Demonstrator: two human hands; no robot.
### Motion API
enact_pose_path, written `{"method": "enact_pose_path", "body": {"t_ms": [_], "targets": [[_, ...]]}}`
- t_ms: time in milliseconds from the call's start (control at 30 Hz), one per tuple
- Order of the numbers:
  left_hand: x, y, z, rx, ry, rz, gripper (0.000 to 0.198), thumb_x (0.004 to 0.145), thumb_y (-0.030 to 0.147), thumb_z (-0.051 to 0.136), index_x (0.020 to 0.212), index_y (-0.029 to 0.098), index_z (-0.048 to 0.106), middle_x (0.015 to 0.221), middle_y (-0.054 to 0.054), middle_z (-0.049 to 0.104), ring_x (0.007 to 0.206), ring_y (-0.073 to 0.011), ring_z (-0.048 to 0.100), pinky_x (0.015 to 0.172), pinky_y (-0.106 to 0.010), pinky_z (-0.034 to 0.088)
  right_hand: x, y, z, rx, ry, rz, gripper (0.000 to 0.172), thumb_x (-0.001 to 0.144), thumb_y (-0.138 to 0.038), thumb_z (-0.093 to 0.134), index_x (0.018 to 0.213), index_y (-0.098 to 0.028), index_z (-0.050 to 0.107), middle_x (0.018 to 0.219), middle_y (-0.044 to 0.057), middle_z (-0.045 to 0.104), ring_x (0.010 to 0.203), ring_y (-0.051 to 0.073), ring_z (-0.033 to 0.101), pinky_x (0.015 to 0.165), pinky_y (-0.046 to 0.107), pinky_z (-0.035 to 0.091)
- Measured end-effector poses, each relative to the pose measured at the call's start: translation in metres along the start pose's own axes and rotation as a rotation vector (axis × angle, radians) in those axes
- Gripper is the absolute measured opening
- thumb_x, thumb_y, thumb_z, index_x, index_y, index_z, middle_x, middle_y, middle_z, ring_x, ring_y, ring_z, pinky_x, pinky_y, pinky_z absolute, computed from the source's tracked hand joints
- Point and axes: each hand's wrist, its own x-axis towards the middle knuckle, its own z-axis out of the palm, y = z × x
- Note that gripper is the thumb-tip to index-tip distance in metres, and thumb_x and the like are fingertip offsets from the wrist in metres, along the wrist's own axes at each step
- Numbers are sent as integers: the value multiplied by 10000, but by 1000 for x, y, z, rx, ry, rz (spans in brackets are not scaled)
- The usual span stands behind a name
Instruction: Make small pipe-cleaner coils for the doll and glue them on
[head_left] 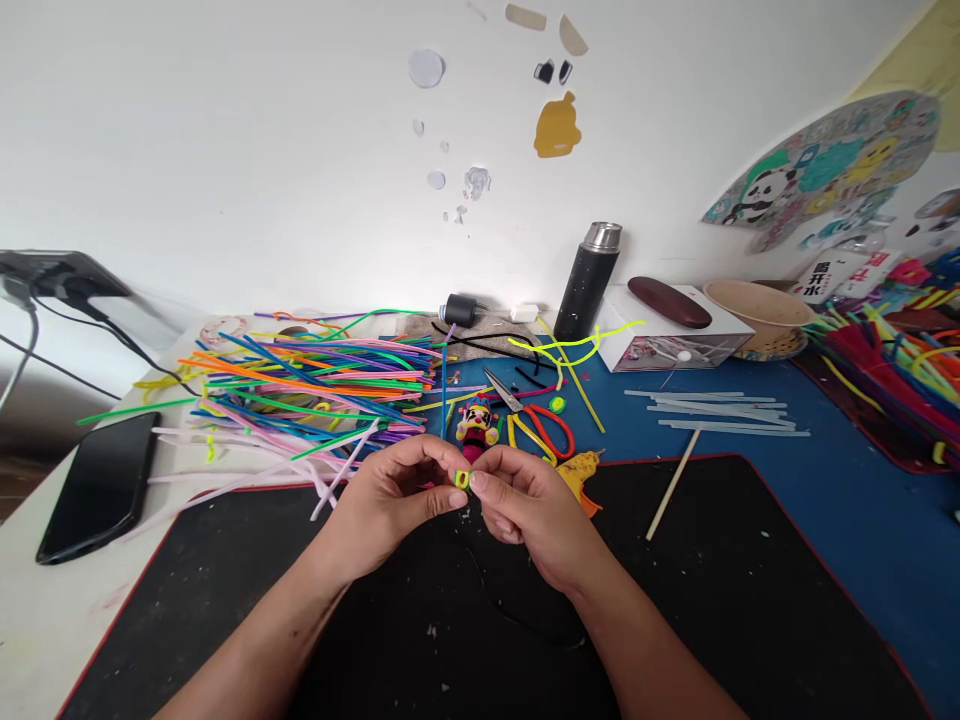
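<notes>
Between the fingertips of both hands is a small yellow and green coiled piece (462,480), apparently made of pipe cleaner. My left hand (397,505) pinches it from the left with thumb and forefinger. From the right, my right hand (529,510) grips it the same way, its other fingers curled in. Just behind the hands lies a little colourful doll figure (475,420) with a blue and red top, its lower part covered by my fingers. Scissors (551,432) with red and yellow handles and a yellow glue gun (577,470), partly hidden by my right hand, lie beyond.
Loose pipe cleaners (322,385) are heaped at left, near a phone (97,485). A black thermos (587,285) stands by a white drawer box (619,350) at the wall. Glue sticks (720,408) and a wooden stick (673,485) lie right. A black mat (720,600) spreads under my arms.
</notes>
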Motion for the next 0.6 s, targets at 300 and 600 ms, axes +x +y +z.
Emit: {"method": "enact_pose_path", "body": {"t_ms": [300, 600], "targets": [[-1, -3, -1, -5, 1, 4, 162, 810, 266, 921, 907, 192, 815, 805, -28, 715, 756, -157, 635, 705, -254, 519, 1, 2, 0, 65, -36, 22, 389, 857, -515, 846, 885, -186, 639, 518, -110, 440, 455, 63, 287, 461, 224, 198], [-1, -4, -2, -9, -6, 2, 159, 812, 263, 920, 911, 191, 819, 799, -30, 708, 753, -156, 629, 699, -249, 514, 1, 1, 1, 82, -47, 38, 399, 852, -526, 848, 893, -189, 638, 531, -106, 439, 461, 64, 289, 460, 224, 183]]}}
